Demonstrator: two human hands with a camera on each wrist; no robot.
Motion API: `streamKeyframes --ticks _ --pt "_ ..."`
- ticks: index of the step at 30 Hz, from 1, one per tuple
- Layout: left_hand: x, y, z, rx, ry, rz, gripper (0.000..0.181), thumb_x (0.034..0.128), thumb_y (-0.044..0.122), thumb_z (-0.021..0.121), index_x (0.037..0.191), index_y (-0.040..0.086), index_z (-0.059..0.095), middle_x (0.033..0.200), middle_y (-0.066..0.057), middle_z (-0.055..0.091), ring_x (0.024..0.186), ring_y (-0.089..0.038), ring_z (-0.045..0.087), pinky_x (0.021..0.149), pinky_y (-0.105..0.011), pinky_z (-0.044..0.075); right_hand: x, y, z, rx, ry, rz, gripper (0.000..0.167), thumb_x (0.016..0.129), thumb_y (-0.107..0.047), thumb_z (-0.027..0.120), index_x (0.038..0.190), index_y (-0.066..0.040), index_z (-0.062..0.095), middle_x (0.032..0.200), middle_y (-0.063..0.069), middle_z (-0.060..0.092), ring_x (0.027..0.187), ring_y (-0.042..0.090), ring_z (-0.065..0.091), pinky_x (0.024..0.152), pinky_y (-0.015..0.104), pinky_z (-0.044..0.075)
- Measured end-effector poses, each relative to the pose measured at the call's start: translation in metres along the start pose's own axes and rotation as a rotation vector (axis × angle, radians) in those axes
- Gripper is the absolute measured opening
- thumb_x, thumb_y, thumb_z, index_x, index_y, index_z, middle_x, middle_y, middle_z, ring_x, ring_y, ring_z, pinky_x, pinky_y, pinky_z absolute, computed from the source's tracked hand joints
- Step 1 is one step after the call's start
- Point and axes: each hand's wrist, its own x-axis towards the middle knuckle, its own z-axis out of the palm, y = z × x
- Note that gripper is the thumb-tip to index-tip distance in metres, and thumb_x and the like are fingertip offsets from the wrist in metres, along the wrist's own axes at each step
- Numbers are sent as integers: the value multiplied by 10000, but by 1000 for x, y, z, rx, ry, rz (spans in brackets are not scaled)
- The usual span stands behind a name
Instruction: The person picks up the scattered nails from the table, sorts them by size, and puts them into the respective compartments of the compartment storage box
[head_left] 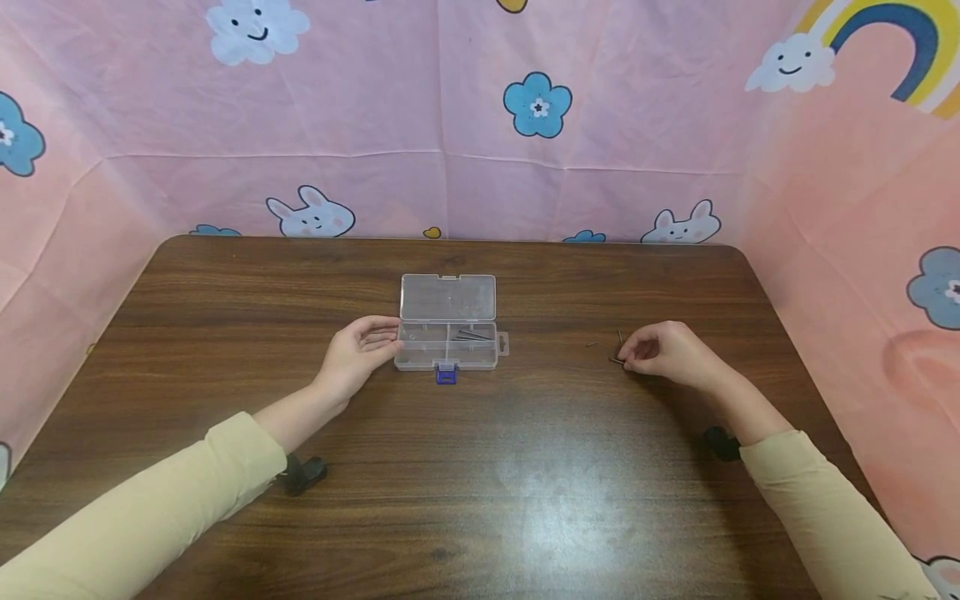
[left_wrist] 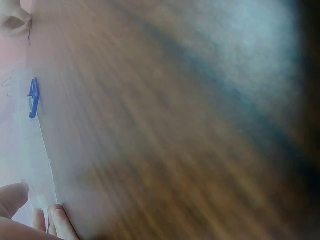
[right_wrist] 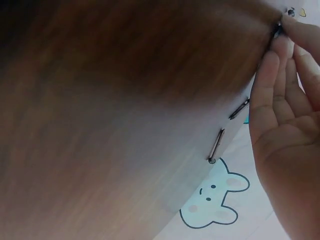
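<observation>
A left hand (head_left: 354, 352) at a clear divided box (head_left: 417, 364), a right hand (head_left: 667, 354) pinching a small fastener (head_left: 616, 361).
Nearest, pale sleeves (head_left: 150, 500) reach over the wooden table (head_left: 420, 500). The box's blue latch (head_left: 446, 375) juts from its front, unfastened. The left hand's fingers, nearly straight and parted from the thumb, touch the box's left end, apparently to keep it from sliding. Well off to the right, the right thumb and fingertips meet narrowly on the fastener, likely because it is so slim; two loose fasteners (right_wrist: 217, 144) lie near. Long metal pieces (head_left: 474, 336) lie together in the back right compartment. Behind, the lid (head_left: 448, 297) stands raised, exposing the compartments. The backdrop (head_left: 390, 100) shows printed rabbits (head_left: 318, 221) and flowers (head_left: 537, 123); no brand, label or writing is readable.
</observation>
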Motion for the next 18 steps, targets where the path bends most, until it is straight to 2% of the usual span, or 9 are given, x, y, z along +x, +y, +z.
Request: streamKeyframes --ticks 9,14,17,18 --pt "0 2 1 3 3 2 469 1036 81 678 1467 -49 549 1487 -272 585 1389 -380 573 949 -15 499 6 -1 0 -33 11 -41 113 911 41 765 965 -50 805 913 54 791 806 80 654 683 182 561" --pt "1 0 0 15 8 -1 463 1032 81 679 1460 -47 556 1471 -268 597 1341 -317 610 945 -21 507 14 -12 1 -58 20 -54 108 920 22 753 970 -63 798 902 37 774 801 112 641 675 189 548" --pt "1 0 0 14 5 -6 462 1034 82 678 1461 -44 556 1473 -266 597 1349 -325 606 938 -16 504 22 -19 3 -67 29 -71 116 919 20 746 969 -71 798 905 30 775 801 119 644 675 198 546" --pt "0 0 0 13 4 -8 464 1036 81 676 1465 -45 552 1477 -270 594 1379 -365 582 939 -15 503 25 -21 5 -71 32 -80 115 916 18 747 966 -72 797 903 29 776 802 123 646 676 200 545"
